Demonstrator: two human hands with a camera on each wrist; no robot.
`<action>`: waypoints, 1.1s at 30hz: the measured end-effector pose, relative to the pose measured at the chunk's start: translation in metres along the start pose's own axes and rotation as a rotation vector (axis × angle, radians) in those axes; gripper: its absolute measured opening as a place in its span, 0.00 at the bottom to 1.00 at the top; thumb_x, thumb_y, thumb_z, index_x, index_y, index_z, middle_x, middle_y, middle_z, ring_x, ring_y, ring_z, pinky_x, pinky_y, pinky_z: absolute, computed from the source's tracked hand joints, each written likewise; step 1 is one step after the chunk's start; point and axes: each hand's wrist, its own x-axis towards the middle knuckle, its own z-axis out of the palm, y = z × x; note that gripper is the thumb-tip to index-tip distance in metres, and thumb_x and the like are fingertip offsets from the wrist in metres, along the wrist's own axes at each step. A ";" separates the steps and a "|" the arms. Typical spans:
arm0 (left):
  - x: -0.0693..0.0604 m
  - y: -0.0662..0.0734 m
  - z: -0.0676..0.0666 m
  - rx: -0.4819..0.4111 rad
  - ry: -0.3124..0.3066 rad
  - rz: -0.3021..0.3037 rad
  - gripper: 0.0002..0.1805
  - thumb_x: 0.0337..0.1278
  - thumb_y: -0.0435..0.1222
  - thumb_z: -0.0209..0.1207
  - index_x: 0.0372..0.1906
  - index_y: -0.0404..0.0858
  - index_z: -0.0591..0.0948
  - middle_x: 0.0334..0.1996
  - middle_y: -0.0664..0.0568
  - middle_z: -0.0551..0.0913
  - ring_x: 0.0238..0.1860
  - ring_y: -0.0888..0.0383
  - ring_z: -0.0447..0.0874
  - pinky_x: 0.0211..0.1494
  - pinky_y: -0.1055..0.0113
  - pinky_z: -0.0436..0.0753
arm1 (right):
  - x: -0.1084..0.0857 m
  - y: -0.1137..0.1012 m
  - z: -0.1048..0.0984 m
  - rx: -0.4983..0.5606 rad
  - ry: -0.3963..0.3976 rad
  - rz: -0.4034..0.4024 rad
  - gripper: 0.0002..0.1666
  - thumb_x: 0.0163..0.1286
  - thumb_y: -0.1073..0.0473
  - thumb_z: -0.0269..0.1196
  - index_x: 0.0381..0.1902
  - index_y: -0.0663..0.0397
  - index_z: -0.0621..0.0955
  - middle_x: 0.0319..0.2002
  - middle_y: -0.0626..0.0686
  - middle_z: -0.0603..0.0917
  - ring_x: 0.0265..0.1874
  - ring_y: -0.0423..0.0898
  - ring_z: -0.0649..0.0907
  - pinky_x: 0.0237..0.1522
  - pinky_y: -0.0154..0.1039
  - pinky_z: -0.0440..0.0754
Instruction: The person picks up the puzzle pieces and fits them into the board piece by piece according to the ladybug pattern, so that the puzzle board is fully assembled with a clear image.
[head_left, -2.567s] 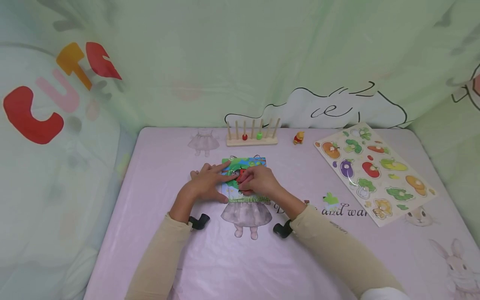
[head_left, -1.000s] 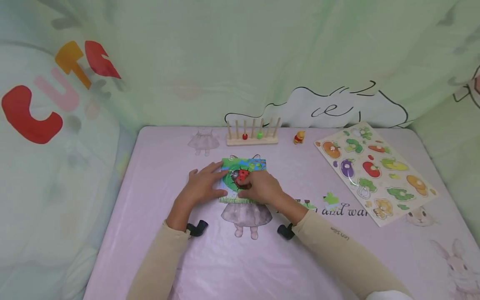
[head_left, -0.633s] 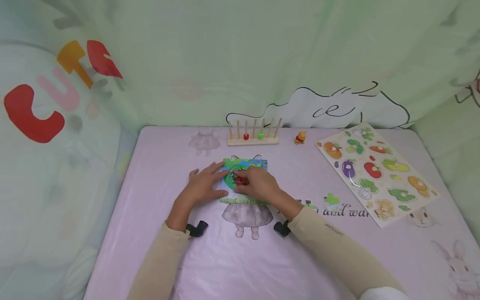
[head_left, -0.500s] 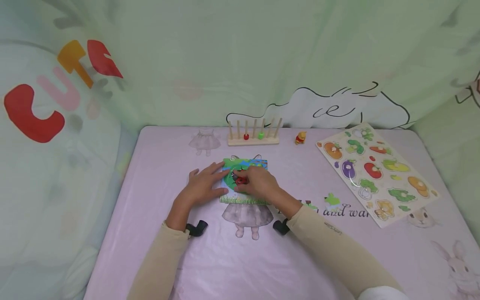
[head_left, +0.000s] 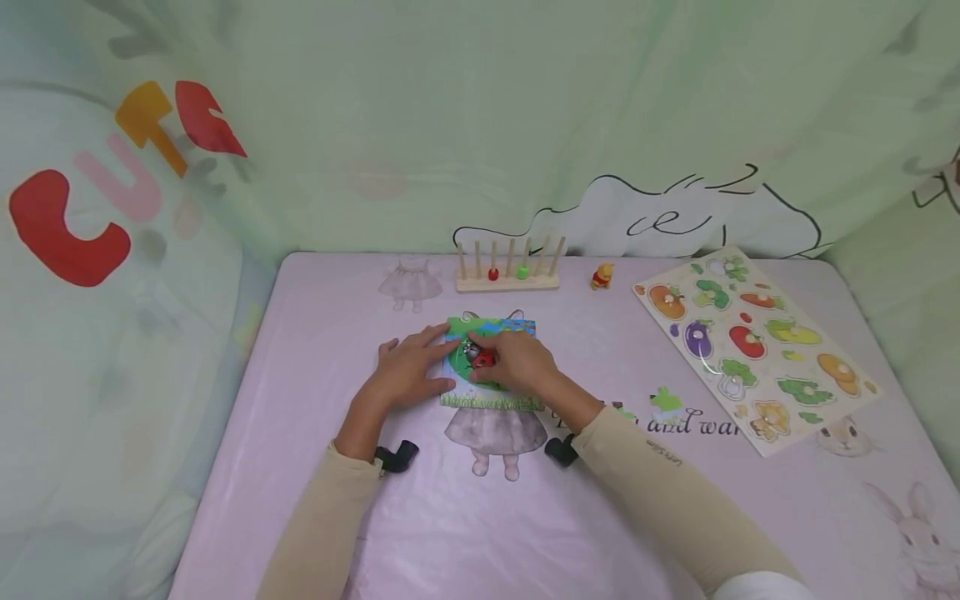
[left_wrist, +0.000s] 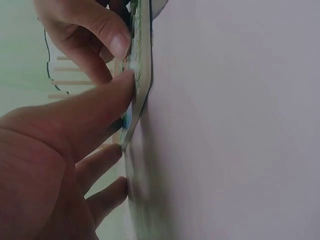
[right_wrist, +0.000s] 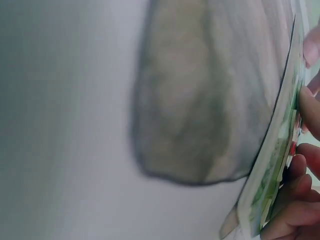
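A small ladybug jigsaw puzzle (head_left: 491, 402) lies in the middle of the table, its thin board seen edge-on in the left wrist view. At its left side my left hand (head_left: 408, 367) rests with fingers spread and fairly straight, the thumb on the near left part. My right hand (head_left: 525, 362) is over the puzzle's right half. Its thumb and index finger pinch a red-and-black ladybug puzzle piece (head_left: 483, 358) against the picture. In the right wrist view, the other fingers (right_wrist: 295, 215) are curled over the board's edge. The hand hides much of the puzzle's right half.
A loose green puzzle piece (head_left: 664, 403) lies right of the right forearm; another (head_left: 624, 412) is partly hidden by it. A vegetable puzzle board (head_left: 757, 350) lies at the right. At the back stand a wooden peg rack (head_left: 507, 283) and a small bear figure (head_left: 602, 276).
The right hand shifted slightly left over the ladybug between one second and half a second ago, and has hardly moved since. More of the ladybug shows than at first. The left hand stays at the puzzle's left side.
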 end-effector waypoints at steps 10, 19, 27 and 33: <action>-0.001 0.001 0.001 -0.025 0.002 -0.018 0.42 0.56 0.53 0.71 0.76 0.55 0.69 0.81 0.55 0.57 0.78 0.45 0.61 0.75 0.29 0.54 | 0.006 -0.001 -0.004 -0.051 -0.038 0.037 0.44 0.59 0.35 0.74 0.72 0.25 0.71 0.70 0.61 0.75 0.59 0.59 0.81 0.28 0.38 0.74; -0.001 0.003 0.002 -0.037 0.023 -0.011 0.44 0.55 0.55 0.71 0.77 0.53 0.68 0.81 0.54 0.58 0.77 0.43 0.64 0.74 0.29 0.55 | 0.009 0.004 -0.010 -0.052 -0.056 -0.010 0.42 0.59 0.36 0.73 0.70 0.27 0.74 0.65 0.58 0.81 0.48 0.50 0.82 0.28 0.35 0.68; 0.004 0.004 0.001 0.016 0.003 -0.039 0.43 0.61 0.55 0.67 0.79 0.52 0.65 0.81 0.53 0.55 0.75 0.43 0.63 0.71 0.30 0.61 | 0.012 0.005 -0.009 -0.060 -0.050 0.000 0.41 0.58 0.34 0.74 0.70 0.25 0.74 0.63 0.56 0.83 0.42 0.47 0.81 0.27 0.35 0.69; 0.005 0.008 0.000 0.042 -0.007 -0.062 0.43 0.60 0.54 0.68 0.79 0.53 0.65 0.82 0.54 0.53 0.75 0.43 0.64 0.70 0.31 0.63 | 0.012 0.006 -0.007 -0.053 -0.039 0.009 0.42 0.57 0.34 0.74 0.69 0.24 0.74 0.59 0.56 0.85 0.40 0.48 0.81 0.26 0.36 0.69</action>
